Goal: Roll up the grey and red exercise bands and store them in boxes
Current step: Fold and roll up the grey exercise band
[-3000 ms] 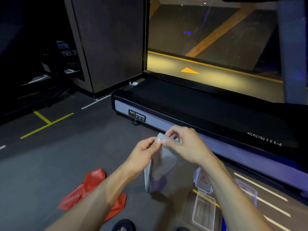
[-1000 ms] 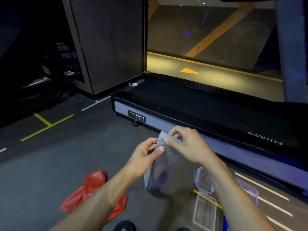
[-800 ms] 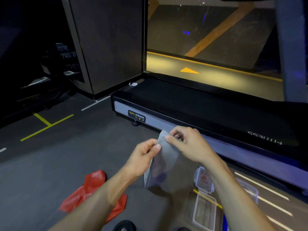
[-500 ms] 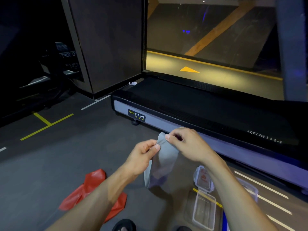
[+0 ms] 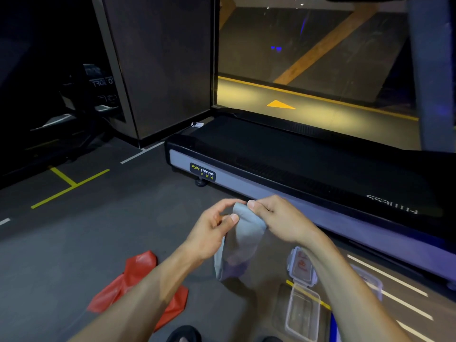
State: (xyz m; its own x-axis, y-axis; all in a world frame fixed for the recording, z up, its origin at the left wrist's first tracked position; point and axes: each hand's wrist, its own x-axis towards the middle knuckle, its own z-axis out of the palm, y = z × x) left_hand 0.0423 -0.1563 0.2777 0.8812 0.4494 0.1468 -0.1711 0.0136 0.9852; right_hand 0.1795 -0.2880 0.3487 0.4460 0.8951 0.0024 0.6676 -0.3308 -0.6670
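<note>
Grey band [image 5: 243, 239]: held in the air above the floor, its top edge at the fingers, its long axis hanging down and slightly leftward toward the person.
Right hand [image 5: 278, 219]: top edge pinched from the right, fingers curled over it.
Left hand [image 5: 212, 227]: thumb pressed on the left edge; other fingers curled loosely beside it.
Nearer hand: both at the top edge; the free tail lies below them.
Red band [image 5: 138, 287]: crumpled on the floor, lower left, untouched.
Boxes [image 5: 302, 314]: open on the floor, lower right.
Change: top edge has been bunched rounder than 0.5 s earlier; roll judged barely begun.
</note>
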